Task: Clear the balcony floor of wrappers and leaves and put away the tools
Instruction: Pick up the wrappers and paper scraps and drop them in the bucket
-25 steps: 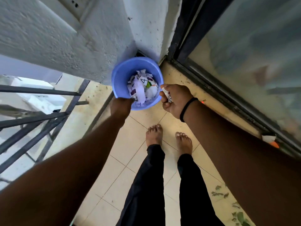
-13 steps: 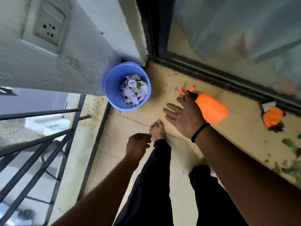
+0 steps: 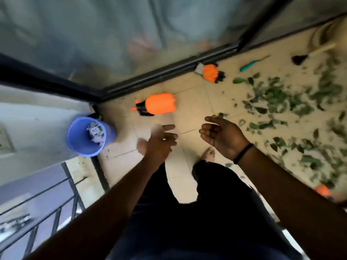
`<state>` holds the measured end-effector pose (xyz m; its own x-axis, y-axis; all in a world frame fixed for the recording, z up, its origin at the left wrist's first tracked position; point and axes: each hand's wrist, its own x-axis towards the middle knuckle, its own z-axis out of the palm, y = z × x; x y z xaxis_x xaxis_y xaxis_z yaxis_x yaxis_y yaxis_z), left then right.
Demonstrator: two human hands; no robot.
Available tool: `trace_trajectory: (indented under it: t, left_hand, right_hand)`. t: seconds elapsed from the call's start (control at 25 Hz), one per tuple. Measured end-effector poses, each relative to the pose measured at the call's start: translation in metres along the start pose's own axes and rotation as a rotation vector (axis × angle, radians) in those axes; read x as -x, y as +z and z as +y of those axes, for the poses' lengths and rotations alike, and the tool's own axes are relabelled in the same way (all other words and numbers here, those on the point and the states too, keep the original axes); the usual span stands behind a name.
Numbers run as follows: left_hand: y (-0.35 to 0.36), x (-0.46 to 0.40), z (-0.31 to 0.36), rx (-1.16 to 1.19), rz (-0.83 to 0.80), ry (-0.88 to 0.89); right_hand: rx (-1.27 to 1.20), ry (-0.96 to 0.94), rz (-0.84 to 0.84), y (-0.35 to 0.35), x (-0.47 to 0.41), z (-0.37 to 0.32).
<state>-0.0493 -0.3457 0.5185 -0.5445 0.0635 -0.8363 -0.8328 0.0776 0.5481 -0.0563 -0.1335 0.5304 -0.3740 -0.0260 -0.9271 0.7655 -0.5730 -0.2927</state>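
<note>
A blue bucket (image 3: 75, 139) with crumpled wrappers (image 3: 95, 133) inside stands in the balcony corner at the left. Green leaf scraps (image 3: 277, 102) litter the tiled floor on the right. An orange spray bottle (image 3: 159, 104) lies on its side near the door track. An orange glove (image 3: 211, 72) lies further along the track, with a teal tool (image 3: 249, 65) and a small trowel (image 3: 308, 55) beyond it. My left hand (image 3: 159, 141) hangs over the floor with loose fingers, holding nothing. My right hand (image 3: 223, 136) is beside it, palm up and relaxed, also empty.
A sliding glass door (image 3: 131, 34) with a dark track runs along the far side. A metal railing (image 3: 37, 212) borders the balcony at the lower left. Another orange item (image 3: 322, 190) lies blurred at the right. My bare foot (image 3: 208, 154) stands on the tiles.
My view has swung right, away from the bucket toward the leaves. The left hand let go of the bucket; the right hand, which pinched a wrapper a second ago, is now empty and drawn back.
</note>
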Motion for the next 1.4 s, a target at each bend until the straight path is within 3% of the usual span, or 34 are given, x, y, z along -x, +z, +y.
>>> trace_trajectory:
  t: [0.2,0.32,0.48,0.68,1.08,1.2,1.4]
  left_hand:
    - [0.142,0.086,0.101,-0.242,-0.137,0.235]
    - [0.249,0.105,0.111,-0.351,-0.249,0.303]
    - [0.379,0.127,0.096,-0.55,-0.42,0.309]
    - [0.488,0.124,0.118,-0.583,-0.609,0.245]
    - [0.716,0.034,0.243,-0.514,-0.697,0.227]
    - [0.797,0.015,0.248,-0.589,-0.713,0.161]
    - [0.939,0.03,0.209,-0.838,-0.86,0.039]
  right_hand:
    - [-0.188,-0.172,-0.043,-0.131,0.161,-0.055]
    - [-0.444,-0.311,0.049,-0.223,0.205,-0.072]
    - [-0.784,-0.459,0.148,-0.305,0.217,-0.089]
    - [-0.897,-0.519,0.206,-0.365,0.223,-0.123]
    - [-0.927,-0.584,0.312,-0.514,0.23,-0.321]
    - [-0.987,-0.605,0.386,-0.565,0.238,-0.358]
    - [-1.196,-0.581,0.455,-0.672,0.243,-0.353]
